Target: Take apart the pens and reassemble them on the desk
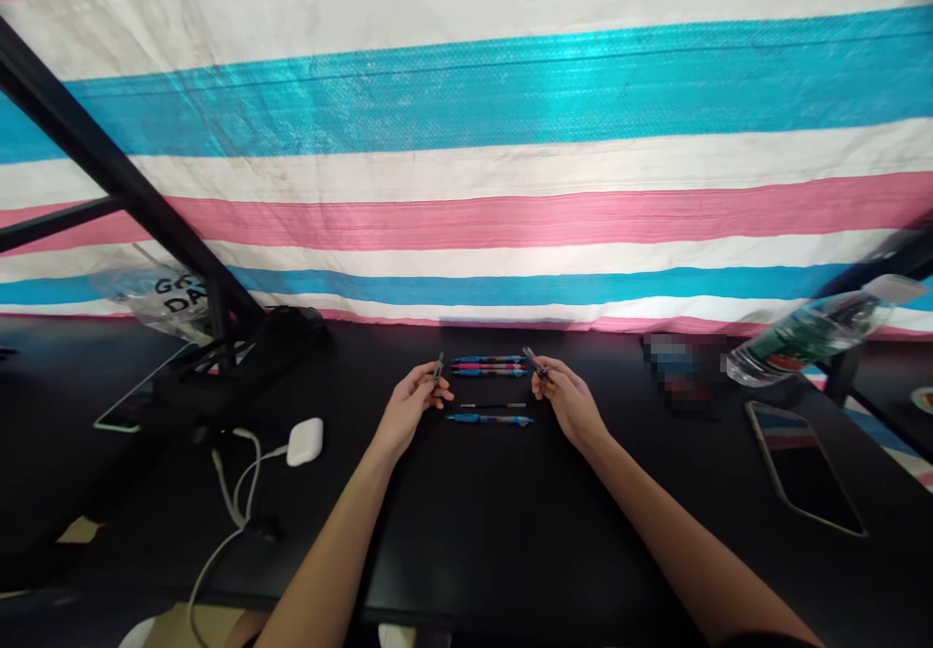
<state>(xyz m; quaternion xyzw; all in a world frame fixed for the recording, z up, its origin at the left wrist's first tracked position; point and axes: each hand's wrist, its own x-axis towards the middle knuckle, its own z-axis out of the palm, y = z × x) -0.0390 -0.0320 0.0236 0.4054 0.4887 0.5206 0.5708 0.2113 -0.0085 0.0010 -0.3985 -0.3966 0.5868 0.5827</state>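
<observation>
My left hand (417, 397) pinches a short dark pen part (438, 368), held upright above the black table (510, 531). My right hand (565, 395) pinches another dark pen part (535, 361), tilted to the left. Between the hands lie a thin ink refill (493, 405) and a whole blue pen (490, 420). Just beyond them, a row of three pens (488, 366) in blue and red lies side by side.
A white earbud case (304, 441) with a white cable (233, 493) lies at the left. A phone (802, 468) lies at the right, with a plastic water bottle (816, 329) on its side behind it. A striped tarp (466, 143) hangs behind the table. Black frame bars (109, 167) stand at left.
</observation>
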